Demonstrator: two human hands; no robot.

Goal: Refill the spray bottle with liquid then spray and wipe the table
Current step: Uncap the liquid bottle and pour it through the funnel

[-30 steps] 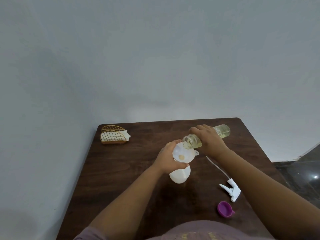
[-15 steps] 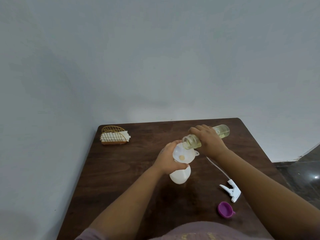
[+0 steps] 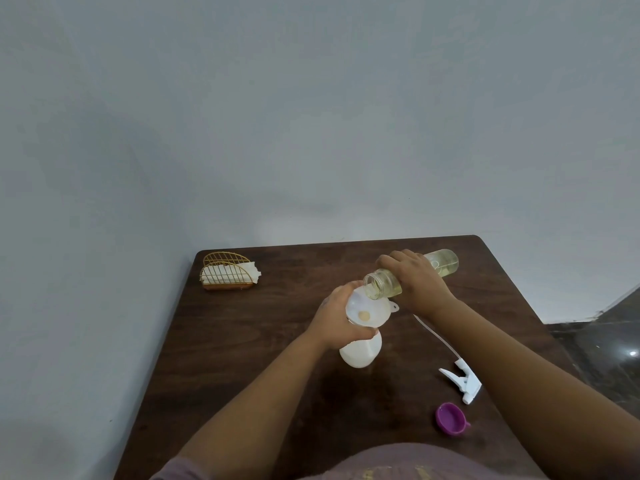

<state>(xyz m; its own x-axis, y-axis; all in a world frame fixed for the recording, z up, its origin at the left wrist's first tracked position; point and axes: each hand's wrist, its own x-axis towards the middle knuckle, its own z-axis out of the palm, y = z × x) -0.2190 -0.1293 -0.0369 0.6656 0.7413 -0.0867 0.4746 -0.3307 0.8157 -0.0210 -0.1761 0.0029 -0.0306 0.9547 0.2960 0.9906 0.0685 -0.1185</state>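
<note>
At the centre of a dark wooden table point(image 3: 242, 341): white spray bottle point(image 3: 362, 349), light and squeezable by the look, best gripped at the neck, topped with a funnel point(image 3: 367, 311) and clasped by the left hand point(image 3: 334, 318); clear refill bottle point(image 3: 384, 282) tilted over it, wrapped in the right hand point(image 3: 415, 282). Nearby, unobstructing: trigger head point(image 3: 462, 381), purple cap point(image 3: 450, 418), napkin holder point(image 3: 227, 275).

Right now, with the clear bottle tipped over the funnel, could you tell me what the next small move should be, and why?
Probably tip the clear bottle slightly steeper with the right hand. Pale yellow liquid remains in its raised base, and its mouth sits just over the white funnel. The left hand steadies the funnel on the white spray bottle, so pouring can likely continue without spilling on the table.
</note>
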